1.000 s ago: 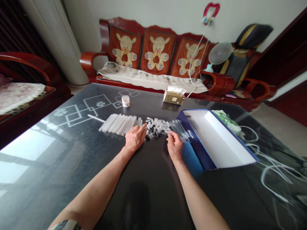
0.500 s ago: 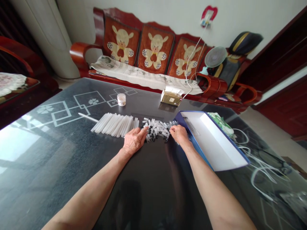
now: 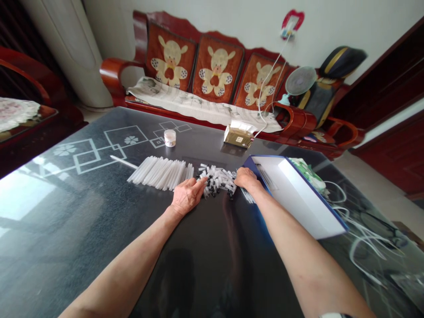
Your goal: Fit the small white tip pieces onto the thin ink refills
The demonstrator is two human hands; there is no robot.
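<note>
A row of white plastic tubes [image 3: 159,173] lies on the dark glossy table [image 3: 198,256]. To its right is a pile of small white and black caps [image 3: 217,179]. My left hand [image 3: 188,195] rests between the two, its fingers closed at the pile's left edge; whatever they pinch is too small to name. My right hand [image 3: 247,179] is closed over the top of some thin clear rods [image 3: 248,196], right of the caps. Its fingertips are partly hidden, so what it grips cannot be made out.
An open blue box [image 3: 298,198] with a white inside stands right of my right hand. Behind are a small jar [image 3: 170,138] and a tissue pack [image 3: 238,134]. White cables [image 3: 361,229] and a green packet [image 3: 306,174] lie at the right.
My right hand has shifted slightly up and left relative to the rods, and more of the rods shows below it. My left hand remains by the caps. The view has shifted slightly.
</note>
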